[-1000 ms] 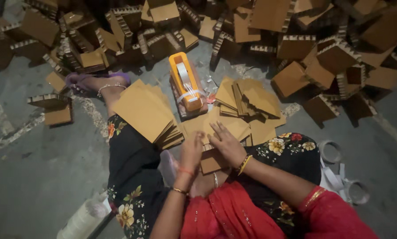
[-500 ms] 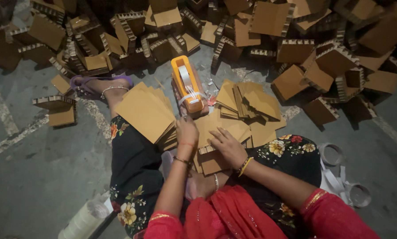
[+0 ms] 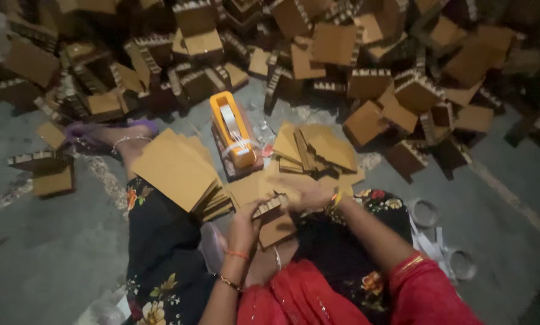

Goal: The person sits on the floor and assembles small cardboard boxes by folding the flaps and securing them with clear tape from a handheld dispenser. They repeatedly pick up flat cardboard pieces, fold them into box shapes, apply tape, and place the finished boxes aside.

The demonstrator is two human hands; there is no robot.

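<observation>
1. Left of the frame: the grey concrete floor (image 3: 35,265) is bare from the lower left corner up to a lone small cardboard box (image 3: 50,174) at the left edge. This is the widest open room in view.
2. Left of centre: a fanned stack of flat cardboard sheets (image 3: 176,171) rests on the person's dark floral-clad leg, just beside the left hand.
3. Lower centre: the left hand (image 3: 246,225) is closed on the lower left side of a partly folded cardboard piece (image 3: 273,222). The piece sits over the lap, between both hands.
4. Centre: the right hand (image 3: 309,192) grips the upper right side of the same piece. The hands are close together, both clamped on it.
5. Above the hands: an orange tape dispenser (image 3: 234,135) stands on the floor, near the piece and apart from it.
6. Right of the dispenser: a loose heap of flat sheets (image 3: 318,150) lies just beyond the right hand and crowds that side.
7. Top of the frame, edge to edge: a pile of folded boxes (image 3: 342,54) closes off the far side.
8. Lower right: tape rolls (image 3: 456,262) lie on the floor beside the red sleeve.
</observation>
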